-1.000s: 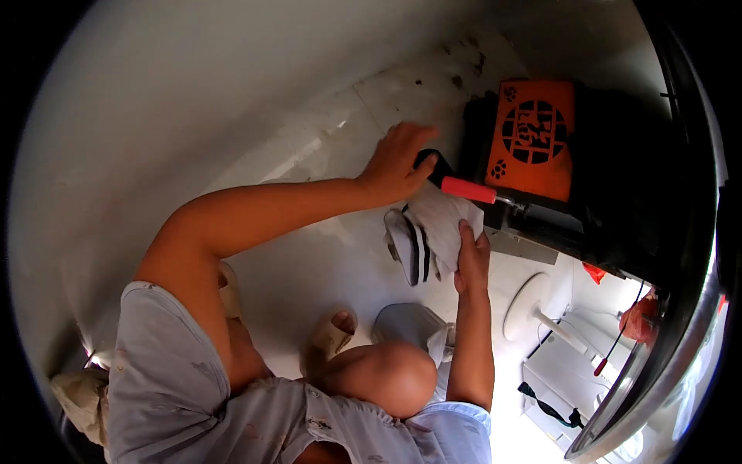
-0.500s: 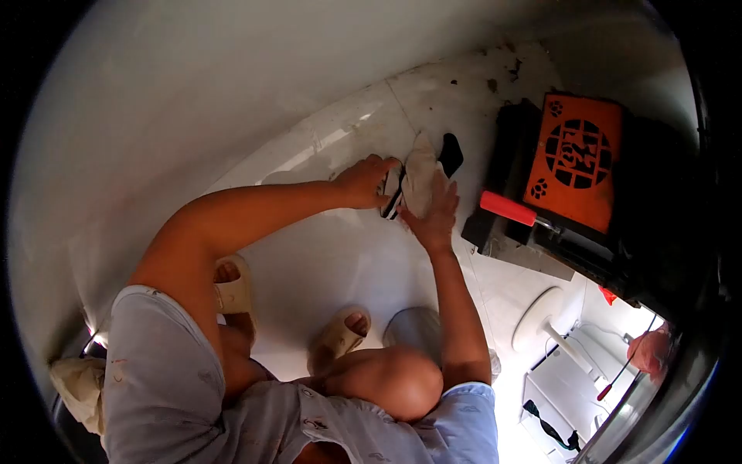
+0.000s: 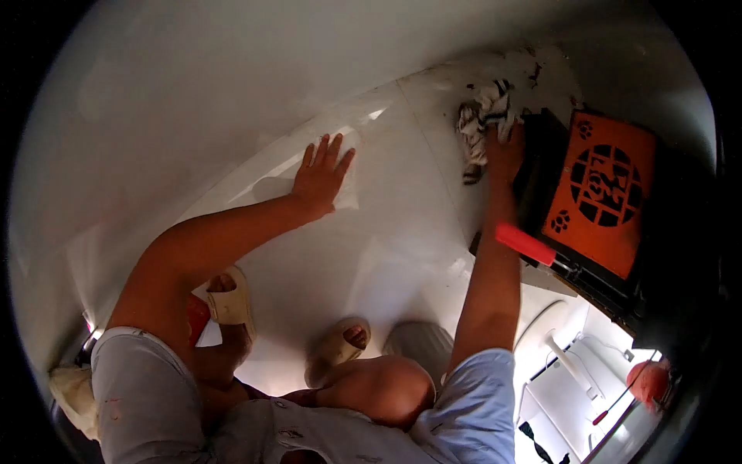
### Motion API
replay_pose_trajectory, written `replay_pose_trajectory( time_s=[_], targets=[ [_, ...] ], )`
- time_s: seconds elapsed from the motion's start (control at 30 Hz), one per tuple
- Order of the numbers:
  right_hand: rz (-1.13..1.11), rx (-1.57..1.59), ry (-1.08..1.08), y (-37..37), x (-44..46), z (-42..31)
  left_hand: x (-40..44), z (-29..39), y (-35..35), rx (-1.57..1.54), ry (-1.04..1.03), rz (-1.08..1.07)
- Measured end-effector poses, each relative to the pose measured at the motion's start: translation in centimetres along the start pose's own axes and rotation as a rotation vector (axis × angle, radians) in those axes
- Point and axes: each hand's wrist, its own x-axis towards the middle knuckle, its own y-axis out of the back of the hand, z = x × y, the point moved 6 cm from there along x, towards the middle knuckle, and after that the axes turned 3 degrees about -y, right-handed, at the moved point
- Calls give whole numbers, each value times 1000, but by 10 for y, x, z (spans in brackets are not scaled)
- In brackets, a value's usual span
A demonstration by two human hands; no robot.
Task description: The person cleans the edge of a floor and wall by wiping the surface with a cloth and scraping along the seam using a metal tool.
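Note:
My left hand (image 3: 321, 176) lies flat on the pale tiled floor (image 3: 386, 255), fingers spread, with nothing in it. Farther to the right, my right hand (image 3: 504, 151) is on a crumpled white cloth with dark stripes (image 3: 483, 120), near the left side of a black unit with an orange panel (image 3: 599, 193). The fingers of that hand are bent into the cloth and partly hidden. A red handle (image 3: 525, 244) sticks out from the unit, over my right forearm.
Dark debris (image 3: 535, 73) lies on the floor by the wall (image 3: 232, 85). A grey bin (image 3: 419, 344) stands near my right knee, beside my slippered feet. A white round base (image 3: 541, 329) and a red bag (image 3: 649, 381) are at lower right.
The cloth has gone from between both hands to the floor beside the unit, under my right hand. My left hand has let go of it and moved left, onto the floor.

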Motion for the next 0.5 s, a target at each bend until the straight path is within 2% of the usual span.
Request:
replay_pose_trajectory(
  time_s=[0.03,0.13,0.2,0.33,0.4,0.5],
  targets=[
    [-95,-69,133,-20,23,6,2,-12,-15,13,34,15],
    [-436,-48,-256,-60,49,-5,-6,-21,-9,16,70,-43],
    [-413,-46,-231,-98,76,6,5,-19,-11,75,51,3],
    [-357,-178,-89,-103,64,-15,2,-16,-18,103,-22,109],
    [-337,-170,93,-109,57,-38,2,-14,-16,127,-27,119],
    [-221,-309,216,-115,17,-90,8,-15,-22,165,-37,145]
  ],
)
